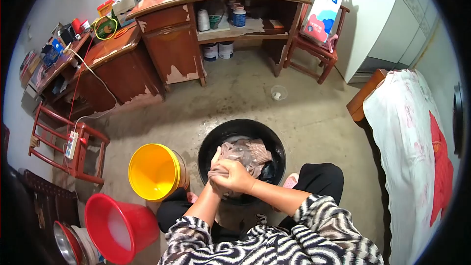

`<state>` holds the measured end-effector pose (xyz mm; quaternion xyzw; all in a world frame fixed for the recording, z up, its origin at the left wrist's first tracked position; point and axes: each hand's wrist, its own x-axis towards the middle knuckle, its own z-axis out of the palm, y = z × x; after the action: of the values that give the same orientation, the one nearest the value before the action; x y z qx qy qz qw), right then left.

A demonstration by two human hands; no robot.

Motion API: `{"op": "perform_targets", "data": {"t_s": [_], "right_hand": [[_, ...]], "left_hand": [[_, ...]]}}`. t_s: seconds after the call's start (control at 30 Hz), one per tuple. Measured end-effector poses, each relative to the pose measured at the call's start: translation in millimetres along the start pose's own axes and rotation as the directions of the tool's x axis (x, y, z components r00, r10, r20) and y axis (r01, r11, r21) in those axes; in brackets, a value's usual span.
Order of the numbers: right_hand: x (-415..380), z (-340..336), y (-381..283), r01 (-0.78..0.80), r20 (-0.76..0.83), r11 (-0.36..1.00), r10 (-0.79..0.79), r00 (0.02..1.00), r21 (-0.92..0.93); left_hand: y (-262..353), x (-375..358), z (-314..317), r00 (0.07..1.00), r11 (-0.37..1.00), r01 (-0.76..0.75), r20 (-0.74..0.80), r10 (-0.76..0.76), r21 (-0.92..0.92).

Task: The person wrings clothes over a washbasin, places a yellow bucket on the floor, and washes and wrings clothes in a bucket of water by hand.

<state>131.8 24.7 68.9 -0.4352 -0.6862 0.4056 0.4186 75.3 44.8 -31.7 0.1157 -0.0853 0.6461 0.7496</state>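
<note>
A black basin [208, 140] stands on the floor between my knees with wet clothes in it. The brownish-pink garment [240, 153] has a ribbed band, and a dark cloth [267, 172] lies at the basin's right side. Over the basin's near left part my two hands are pressed together. My right hand [236, 176] is closed round a bunched fold of the garment. Beneath and beside it, my left hand [216, 157] grips the same cloth; a digit points up and most of its fingers are hidden.
To the left stand a yellow bucket [153, 172] and a red bucket [110, 223] with cloudy liquid. A small clear tub [278, 92] sits on the floor ahead. Beyond are a worn wooden desk [171, 44] and a chair [314, 51]; a bed [400, 132] is at right.
</note>
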Motion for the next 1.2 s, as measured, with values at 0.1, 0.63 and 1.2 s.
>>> {"op": "perform_targets", "data": {"t_s": [0.1,0.63,1.2], "right_hand": [[6.5,3.6,9.9,0.090,-0.106,0.970,-0.117,0.988,-0.228],[60.1,-28.7,124.3,-0.481,-0.420,0.729,0.287,0.861,-0.488],[72.3,-11.3,139.6,-0.520,0.094,0.848,0.528,0.844,-0.101]], "left_hand": [[25.0,2.9,-24.2,0.946,0.969,0.247,-0.217,-0.242,-0.004],[46.2,-16.5,-25.7,0.469,0.819,0.489,-0.882,0.043,0.300],[40.5,6.7,29.4,0.266,0.691,0.695,-0.964,0.010,0.199]]}}
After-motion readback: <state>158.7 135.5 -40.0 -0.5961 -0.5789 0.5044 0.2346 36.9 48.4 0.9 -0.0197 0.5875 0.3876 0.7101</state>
